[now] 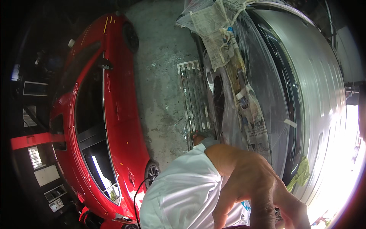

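Observation:
Close in front of the camera, my left hand (263, 187) is raised, its bent arm coming out of a white sleeve (183, 187). Back of the hand toward the view, its fingers point down and stand apart, with the tips cut off by the lower edge. Nothing shows between them. To the right behind it is a silver vehicle (320, 76), partly draped in clear plastic sheeting (263, 87) and newspaper (213, 42). A yellow-green cloth (302, 173) lies against the vehicle beside the hand. My right hand is out of view.
A red car (126, 126) stands along the left. Between the vehicles, a slatted metal platform (193, 91) rests on the wet-looking grey floor (158, 76). A black cable (135, 202) hangs near the car's wheel (152, 171). Bright daylight comes in at the right.

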